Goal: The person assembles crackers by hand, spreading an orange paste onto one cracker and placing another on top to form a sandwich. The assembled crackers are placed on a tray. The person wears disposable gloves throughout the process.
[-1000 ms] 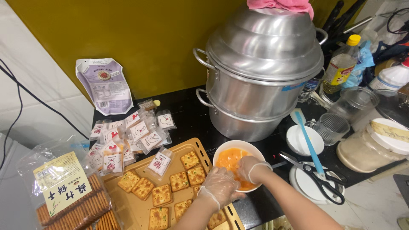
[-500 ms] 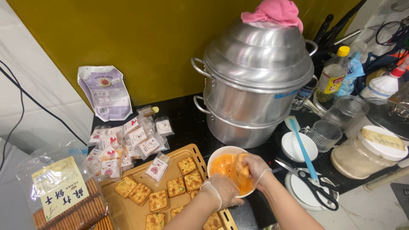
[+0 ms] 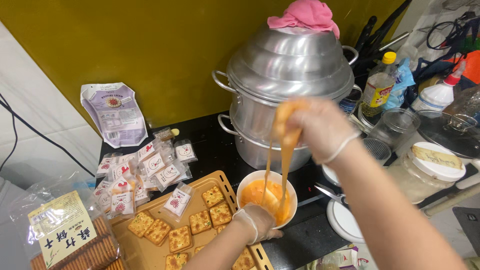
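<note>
two gloved hands work over a black worktop (image 3: 210, 150). largest item: a stacked metal steamer (image 3: 285, 100) with a pink cloth (image 3: 305, 14) on its lid, standing behind the work area. next, a wooden tray (image 3: 222, 181) of square crackers (image 3: 200, 221) lies at the front left, touching a small white bowl (image 3: 250, 181) just to its right. small sealed packets (image 3: 160, 165) lie scattered left of the tray.

the right hand (image 3: 317, 127) is raised above the bowl, fingers closed on an orange sticky mass (image 3: 286, 120). strands of the mass hang down from the hand into the bowl, where the rest lies. the left hand (image 3: 260, 222) rests at the bowl's near rim, fingers curled against it, steadying it.

handling judgement: the mass appears soft, elastic and highly tacky; it stretches rather than breaks and clings to the glove. it looks light. grip it in a bunched lump, not by the thin strands, which would likely thin and snap. the bowl is light and may lift with the pull; hold it at the rim.
</note>
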